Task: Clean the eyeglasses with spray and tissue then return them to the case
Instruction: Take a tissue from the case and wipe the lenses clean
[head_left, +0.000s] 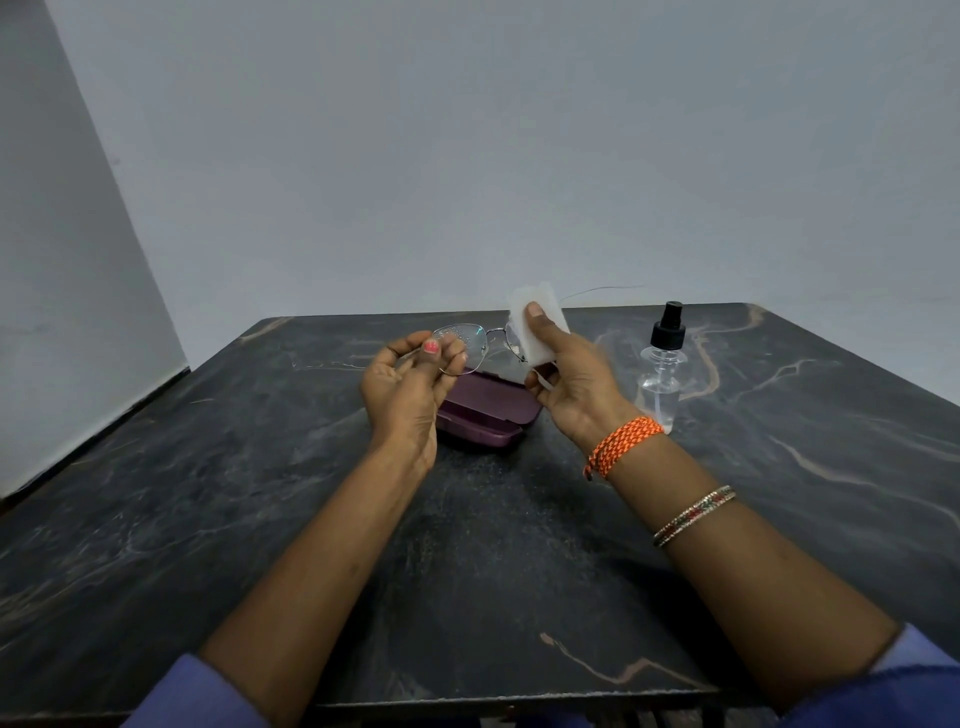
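Eyeglasses (470, 340) aloft above open maroon case (485, 410), long axis left–right. Left hand (410, 384) pinching left rim; right hand (563, 374) pressing folded tissue (537, 325) over right lens, hiding it. Spray bottle (662, 364) upright, right.

This looks like a plain room in a home or a small office rather than a workshop or shop, though little marks it either way. Bare, pale grey painted walls (467, 156) fill the upper half of the frame and meet in a corner at the upper left. Below them stands a dark marble-patterned counter (208, 493) with light veins, its near edge showing at the bottom.
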